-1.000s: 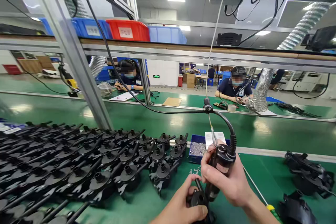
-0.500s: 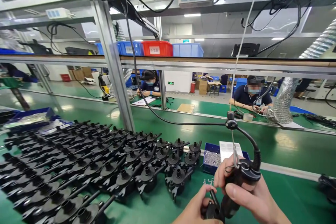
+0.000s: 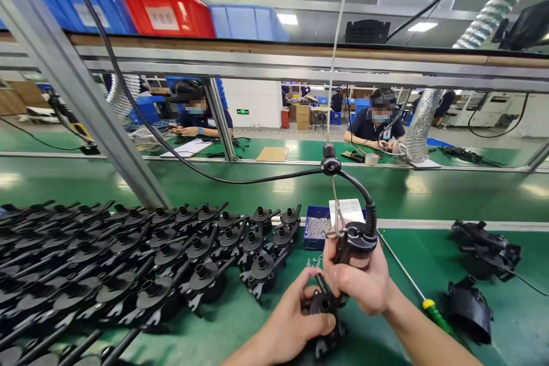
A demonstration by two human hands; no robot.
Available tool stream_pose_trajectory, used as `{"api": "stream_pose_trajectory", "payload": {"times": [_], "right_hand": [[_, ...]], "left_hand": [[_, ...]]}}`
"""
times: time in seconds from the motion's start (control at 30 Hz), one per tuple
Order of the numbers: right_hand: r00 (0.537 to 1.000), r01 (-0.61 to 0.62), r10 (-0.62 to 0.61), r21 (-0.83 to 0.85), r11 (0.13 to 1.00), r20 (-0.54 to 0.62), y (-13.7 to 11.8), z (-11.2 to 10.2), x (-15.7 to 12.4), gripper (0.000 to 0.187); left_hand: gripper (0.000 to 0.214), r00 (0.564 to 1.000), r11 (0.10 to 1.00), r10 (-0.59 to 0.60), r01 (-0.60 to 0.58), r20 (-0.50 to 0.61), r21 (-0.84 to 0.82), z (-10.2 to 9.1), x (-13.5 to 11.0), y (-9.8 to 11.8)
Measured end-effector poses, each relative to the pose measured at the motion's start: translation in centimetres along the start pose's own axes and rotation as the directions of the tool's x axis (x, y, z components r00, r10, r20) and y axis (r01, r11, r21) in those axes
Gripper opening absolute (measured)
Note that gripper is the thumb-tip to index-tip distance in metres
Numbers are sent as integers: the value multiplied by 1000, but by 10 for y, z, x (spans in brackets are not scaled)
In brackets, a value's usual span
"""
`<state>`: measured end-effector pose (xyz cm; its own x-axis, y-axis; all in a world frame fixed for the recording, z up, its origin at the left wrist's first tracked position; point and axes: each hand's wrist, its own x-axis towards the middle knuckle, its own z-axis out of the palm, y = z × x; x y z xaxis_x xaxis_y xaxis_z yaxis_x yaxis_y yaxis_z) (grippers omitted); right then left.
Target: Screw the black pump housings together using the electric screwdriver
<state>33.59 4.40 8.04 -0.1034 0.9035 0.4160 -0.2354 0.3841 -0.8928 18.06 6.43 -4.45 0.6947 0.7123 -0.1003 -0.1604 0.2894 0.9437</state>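
My right hand (image 3: 362,280) is wrapped round a black electric screwdriver (image 3: 354,243) that hangs from a cord, its tip pointing down onto a black plastic pump part (image 3: 323,311). My left hand (image 3: 294,323) grips that part from the left and holds it on the green bench. Rows of the same black parts (image 3: 171,257) lie to the left. A small blue tray of silver screws (image 3: 316,230) stands just behind my hands, and a few loose screws lie beside it.
A screwdriver with a green and yellow handle (image 3: 433,311) lies to the right. Black housings (image 3: 476,263) sit at the far right. Two people sit across the line behind a metal frame (image 3: 86,108). Blue and red bins (image 3: 163,11) stand on the upper shelf.
The camera swung up and left, then came back down. My hands kept the screwdriver on the part and now sit higher and more central in view.
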Motion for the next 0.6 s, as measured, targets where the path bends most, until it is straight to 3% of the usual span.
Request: {"api": "stream_pose_trajectory", "payload": {"times": [0.23, 0.4, 0.6], "right_hand": [[995, -49, 48, -7, 999, -92, -3, -1, 1, 14], [998, 67, -68, 65, 996, 10, -18, -7, -8, 14], [970, -113, 58, 228, 967, 236, -12, 2, -22, 31]], "left_hand": [[65, 999, 1000, -2, 3, 36, -17, -3, 0, -5], [73, 999, 1000, 5, -5, 51, -1, -5, -1, -9], [72, 992, 990, 94, -102, 89, 94, -1, -4, 0]]}}
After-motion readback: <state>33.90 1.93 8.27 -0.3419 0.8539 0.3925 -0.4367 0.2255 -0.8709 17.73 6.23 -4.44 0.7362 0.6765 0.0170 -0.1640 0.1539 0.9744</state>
